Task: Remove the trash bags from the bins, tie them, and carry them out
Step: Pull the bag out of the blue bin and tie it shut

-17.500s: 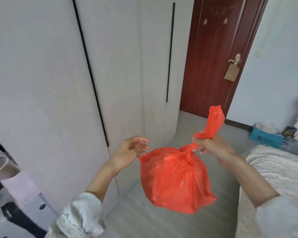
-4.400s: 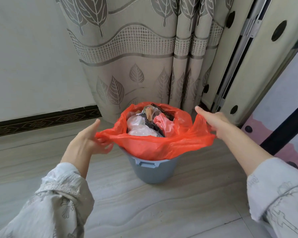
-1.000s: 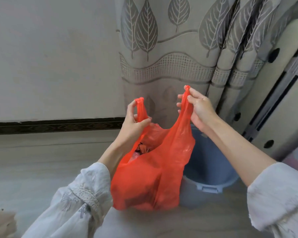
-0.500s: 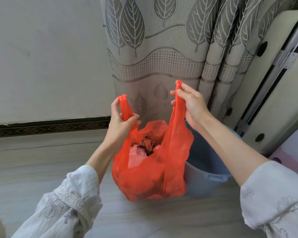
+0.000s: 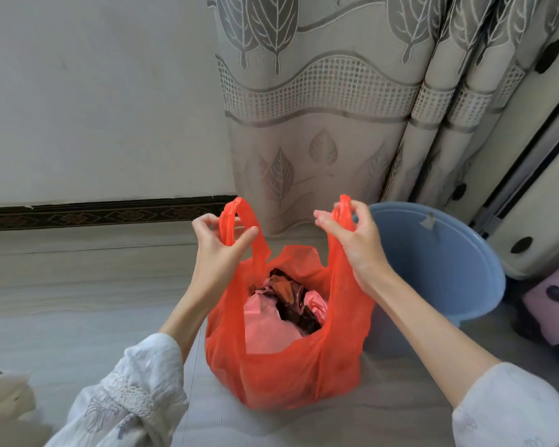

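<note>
Orange bag (image 5: 284, 359) had come down onto the floor (image 5: 78, 301), at 9 o'clock of the bin (image 5: 433, 262); left hand (image 5: 220, 246) and right hand (image 5: 355, 240) fingers still pinched its handles, ready for tying.

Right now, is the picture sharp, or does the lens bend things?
Head view: soft even daylight, no glare; the red trash bag and both hands look sharp; the wide lens bows the baseboard and leans the curtain at the edges.
</note>
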### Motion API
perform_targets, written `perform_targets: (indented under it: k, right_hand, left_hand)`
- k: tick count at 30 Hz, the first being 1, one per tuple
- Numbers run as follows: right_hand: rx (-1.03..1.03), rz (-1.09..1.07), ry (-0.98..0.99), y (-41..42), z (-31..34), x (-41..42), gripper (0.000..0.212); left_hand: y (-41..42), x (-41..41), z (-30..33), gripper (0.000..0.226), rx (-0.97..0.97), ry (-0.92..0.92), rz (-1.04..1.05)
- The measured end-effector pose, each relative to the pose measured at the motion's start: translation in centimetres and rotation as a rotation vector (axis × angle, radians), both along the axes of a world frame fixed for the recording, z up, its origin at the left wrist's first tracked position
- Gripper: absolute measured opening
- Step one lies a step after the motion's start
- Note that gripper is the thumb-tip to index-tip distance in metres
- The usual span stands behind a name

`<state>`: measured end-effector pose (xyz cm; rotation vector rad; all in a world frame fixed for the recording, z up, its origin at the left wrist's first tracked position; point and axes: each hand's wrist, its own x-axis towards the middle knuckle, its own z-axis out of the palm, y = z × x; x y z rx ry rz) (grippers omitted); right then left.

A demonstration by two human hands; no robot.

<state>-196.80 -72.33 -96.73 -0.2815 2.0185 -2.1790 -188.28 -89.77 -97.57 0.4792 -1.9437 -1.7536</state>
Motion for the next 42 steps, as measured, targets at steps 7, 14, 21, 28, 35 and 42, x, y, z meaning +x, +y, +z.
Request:
perform_targets:
  k: [7, 14, 21, 28, 35, 42]
  right_hand:
    - [0.242, -0.04, 0.155, 1.8, -3.3, 3.3, 0.056]
    - [0.853, 0.073, 0.3, 3.2, -6.3, 2.7, 0.019]
    - [0.261, 0.008, -0.073, 1.9, -6.0, 3.4, 0.036]
    - [-0.049, 0.086, -0.414, 0.0, -5.9, 4.1, 0.024]
    - [0.006, 0.166, -0.52, 0.5, -7.8, 3.8, 0.025]
    - [0.36, 0.197, -0.504, 0.7, -7.9, 4.3, 0.026]
  left_hand:
    - [0.3, 0.6, -6.3, 0.102, -0.19, -0.217, -0.41]
    - [1.5, -2.4, -7.6, 0.018, -0.775, -0.41, -0.275]
    - [0.5, 0.3, -7.1, 0.039, 0.288, -0.018, 0.012]
    - [1.1, 1.8, -6.9, 0.032, 0.424, -0.154, -0.016]
    - [1.4, 2.8, -7.9, 0.022, 0.575, -0.246, -0.138]
    - [2.5, 3.8, -7.1, 0.03, 0.168, -0.269, -0.328]
